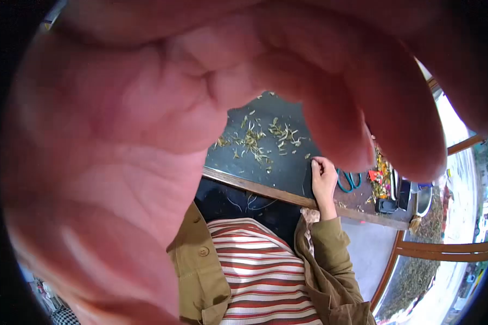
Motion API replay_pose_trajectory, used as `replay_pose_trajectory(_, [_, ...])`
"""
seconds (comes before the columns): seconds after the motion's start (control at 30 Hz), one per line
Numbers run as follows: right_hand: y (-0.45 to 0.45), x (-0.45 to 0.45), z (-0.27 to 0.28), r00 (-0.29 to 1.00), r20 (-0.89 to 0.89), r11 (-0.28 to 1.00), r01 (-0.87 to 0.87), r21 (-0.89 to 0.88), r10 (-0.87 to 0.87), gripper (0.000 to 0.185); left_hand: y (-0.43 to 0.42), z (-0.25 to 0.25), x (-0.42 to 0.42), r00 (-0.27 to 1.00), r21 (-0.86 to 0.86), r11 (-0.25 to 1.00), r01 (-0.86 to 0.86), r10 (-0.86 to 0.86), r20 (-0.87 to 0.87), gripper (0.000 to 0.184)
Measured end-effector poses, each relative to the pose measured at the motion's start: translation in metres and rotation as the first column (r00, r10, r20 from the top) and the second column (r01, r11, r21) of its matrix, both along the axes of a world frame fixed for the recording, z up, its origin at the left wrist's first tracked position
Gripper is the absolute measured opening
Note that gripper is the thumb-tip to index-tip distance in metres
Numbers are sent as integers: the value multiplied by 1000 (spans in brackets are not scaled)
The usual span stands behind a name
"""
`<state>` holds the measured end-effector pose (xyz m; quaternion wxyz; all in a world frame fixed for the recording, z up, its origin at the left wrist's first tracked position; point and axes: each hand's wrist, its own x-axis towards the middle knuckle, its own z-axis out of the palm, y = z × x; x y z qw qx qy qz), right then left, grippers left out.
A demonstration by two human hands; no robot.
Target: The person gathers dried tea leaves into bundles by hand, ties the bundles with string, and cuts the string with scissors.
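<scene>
My left hand (124,124) is right in front of the camera and fills much of the view. Its palm faces me, and its slightly bent fingers reach to the right with nothing visible in them. On the dark work mat (238,162) near the wooden table edge rests my right hand (323,181), its fingers curled together. Whatever they pinch, if anything, is too small to make out. Just right of that hand lie scissors with teal handles (350,183). Scattered cut leaves and stem bits (253,140) cover part of the mat.
Colourful petals or flower scraps (384,176) lie at the table's right side. Beside them are a black object (386,206), a metal bowl-like container (423,200) and a small straw-coloured bundle (415,223). The wooden table edge (255,187) runs before my striped shirt. Windows stand at the right.
</scene>
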<state>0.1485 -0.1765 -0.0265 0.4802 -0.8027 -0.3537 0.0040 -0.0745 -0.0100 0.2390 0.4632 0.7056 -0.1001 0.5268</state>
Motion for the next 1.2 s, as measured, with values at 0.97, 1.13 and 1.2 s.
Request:
replay_pose_trajectory(0.97, [54, 12, 51, 986, -163, 965, -22, -262, -22, 8, 19, -247, 115, 449, 430, 857, -283, 514, -731, 6])
replay_pose_trajectory(1.13, [65, 17, 42, 973, 105, 964, -181, -195, 204, 4, 28, -238, 65, 633, 143, 963, -229, 259, -730, 9])
replay_pose_trajectory(1.2, [75, 18, 37, 876, 213, 894, -384, -232, 432, 4, 22, -225, 47, 597, -66, 951, -301, 134, -791, 11])
